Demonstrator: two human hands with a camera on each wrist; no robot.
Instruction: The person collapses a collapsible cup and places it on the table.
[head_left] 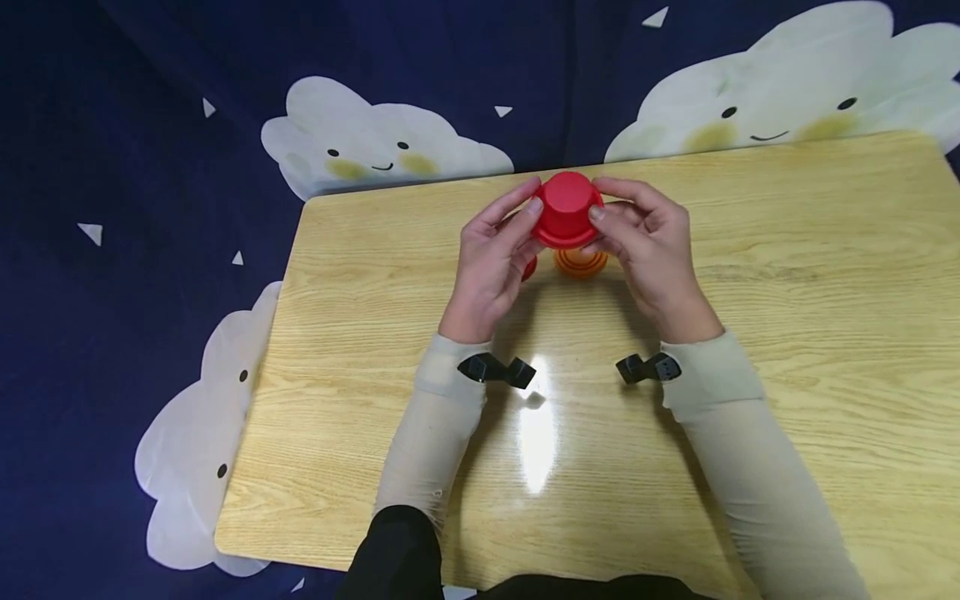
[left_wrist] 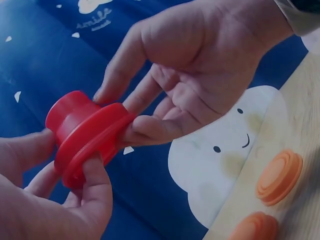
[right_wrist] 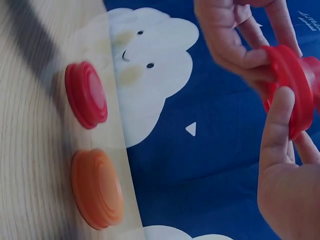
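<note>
A red collapsible cup point(head_left: 567, 204) is held above the far side of the table, its narrow flat end facing up toward the head camera. My left hand point(head_left: 491, 258) grips its wide rim from the left, and my right hand point(head_left: 652, 242) grips it from the right. In the left wrist view, the cup point(left_wrist: 82, 132) is stepped, a narrow cylinder rising from a broad ringed rim. Fingers of both hands curl round that rim in the right wrist view. Beneath the hands, an orange ringed disc point(right_wrist: 97, 190) and a red ringed disc point(right_wrist: 87, 95) rest on the table.
The light wooden table point(head_left: 360, 358) has its back edge just beyond the hands. Behind it hangs dark blue cloth point(head_left: 187, 50) with smiling white clouds. Both wrists carry small black cameras. Light glares off the tabletop between the forearms.
</note>
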